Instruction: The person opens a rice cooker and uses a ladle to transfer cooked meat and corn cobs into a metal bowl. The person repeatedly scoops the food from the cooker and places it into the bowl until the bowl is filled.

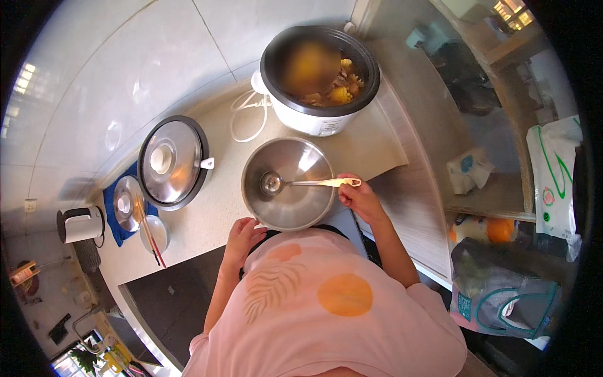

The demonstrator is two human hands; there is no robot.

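Observation:
A large steel bowl (295, 204) stands on the beige counter in front of me. A metal ladle (295, 183) lies in it, cup at the left, handle pointing right over the rim. My right hand (358, 198) is at the bowl's right edge, fingers curled just below the handle's end; whether it grips the handle is unclear. My left hand (242, 237) rests with fingers apart on the counter by the bowl's near-left rim. Behind the bowl an open white rice cooker (317, 113) holds soup with yellow corn pieces.
The cooker's glass lid (171, 162) lies left on the counter, its white cord (248, 119) coiled behind. A smaller lid (127, 204) sits on a blue cloth beside a small bowl with chopsticks (151, 235). A kettle (80, 224) stands far left. Bags and a tissue pack are at right.

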